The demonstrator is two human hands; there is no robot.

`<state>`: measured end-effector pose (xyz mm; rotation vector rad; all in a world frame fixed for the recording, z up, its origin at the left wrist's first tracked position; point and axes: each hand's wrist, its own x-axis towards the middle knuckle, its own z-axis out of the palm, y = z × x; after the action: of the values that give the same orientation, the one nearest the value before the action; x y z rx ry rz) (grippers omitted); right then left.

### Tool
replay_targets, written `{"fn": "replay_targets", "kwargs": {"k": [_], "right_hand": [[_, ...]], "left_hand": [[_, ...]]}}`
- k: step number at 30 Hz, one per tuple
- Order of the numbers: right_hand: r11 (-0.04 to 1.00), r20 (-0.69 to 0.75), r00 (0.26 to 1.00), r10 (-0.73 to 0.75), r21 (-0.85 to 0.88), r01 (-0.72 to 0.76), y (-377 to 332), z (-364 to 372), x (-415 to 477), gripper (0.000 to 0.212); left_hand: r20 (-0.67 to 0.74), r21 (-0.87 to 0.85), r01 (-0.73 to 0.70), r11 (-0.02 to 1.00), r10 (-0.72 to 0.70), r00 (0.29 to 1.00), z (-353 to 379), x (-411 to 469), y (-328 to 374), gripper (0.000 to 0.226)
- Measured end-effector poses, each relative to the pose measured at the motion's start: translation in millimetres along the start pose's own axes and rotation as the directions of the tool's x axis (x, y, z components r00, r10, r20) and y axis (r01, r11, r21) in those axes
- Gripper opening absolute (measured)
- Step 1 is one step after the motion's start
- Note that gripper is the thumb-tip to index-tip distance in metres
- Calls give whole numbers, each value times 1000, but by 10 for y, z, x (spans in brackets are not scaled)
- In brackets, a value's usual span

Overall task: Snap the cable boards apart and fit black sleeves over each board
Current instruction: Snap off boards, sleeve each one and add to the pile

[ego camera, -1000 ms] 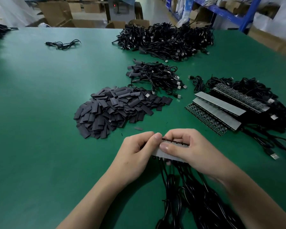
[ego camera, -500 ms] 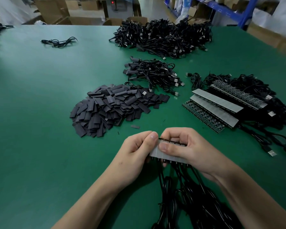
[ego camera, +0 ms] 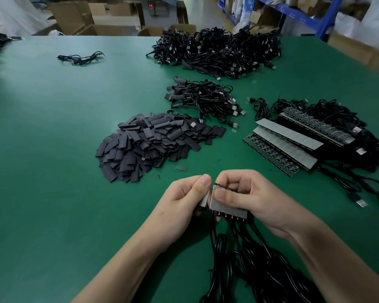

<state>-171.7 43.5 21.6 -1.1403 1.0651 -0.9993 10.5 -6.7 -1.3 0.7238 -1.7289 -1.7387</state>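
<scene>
One end board [ego camera: 204,201], pinched by left hand [ego camera: 179,205], now snapped off the board strip [ego camera: 229,207] gripped beside it by right hand [ego camera: 260,197].

No text, label or number is legible. A red lit display [ego camera: 150,5] on the grey machine [ego camera: 157,13] beyond the table [ego camera: 53,106]: characters too blurred to read.

board strip [ego camera: 228,205]: grey-faced row of small boards, black cables [ego camera: 245,259] hanging off the lower edge, gripped in the right hand [ego camera: 256,197]
end board [ego camera: 204,201]: tilted away from the strip's left end, pinched by the left hand [ego camera: 182,204]
sleeves [ego camera: 149,145]: flat black pieces, heaped loose, further back on the left
spare strips [ego camera: 289,134]: stacked at an angle, off to the right
</scene>
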Motion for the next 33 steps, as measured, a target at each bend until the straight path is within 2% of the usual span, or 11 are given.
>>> {"fn": "replay_targets", "kwargs": {"k": [4, 6, 9, 11, 13, 15, 19, 22, 25, 29, 33], "right_hand": [[992, -56, 998, 30, -121, -36, -14, -113, 5, 17], [949, -140, 990, -8, -313, -36, 9, -169, 8, 19], [709, -265, 944, -198, -703, -49, 53, -202, 0, 22], [541, -230, 918, -323, -841, -20, 22, -151, -5, 28], [556, -152, 924, -352, -828, 75, 5, -64, -11, 34], [657, -88, 950, -300, -741, 139, 29, 38, -26, 37], [905, -89, 989, -120, -419, 72, 42, 157, -35, 36], [955, -17, 991, -132, -272, 122, -10, 231, -35, 17], [981, 7, 983, -182, -65, 182, -96, 302, -82, 15], [896, 29, 967, -251, 385, 221, -398, 260, -194, 20], [633, -20, 933, -360, 730, 260, -762, 112, -301, 21]], "left_hand": [[-115, 127, -53, 991, 68, 991, 11, 34, 9, 51], [-182, 225, -115, 968, 157, 971, -6, 39, 21, 47], [-229, 365, -197, 910, 292, 929, -22, 33, 13, 42], [-251, 432, -230, 872, 361, 898, -19, 31, 11, 39], [-266, 474, -263, 840, 422, 867, -7, 35, 24, 32], [-284, 474, -295, 830, 462, 840, 3, 31, 36, 30], [-364, 431, -333, 839, 499, 786, -2, 19, 65, 23], [-381, 370, -337, 866, 473, 794, 5, -2, 113, 29], [-430, 296, -303, 906, 410, 804, -57, 11, 137, 37], [-485, 437, -141, 888, 364, 795, -206, 114, 141, 41], [-386, 665, 16, 746, 326, 863, -362, 330, 191, 12]]}}
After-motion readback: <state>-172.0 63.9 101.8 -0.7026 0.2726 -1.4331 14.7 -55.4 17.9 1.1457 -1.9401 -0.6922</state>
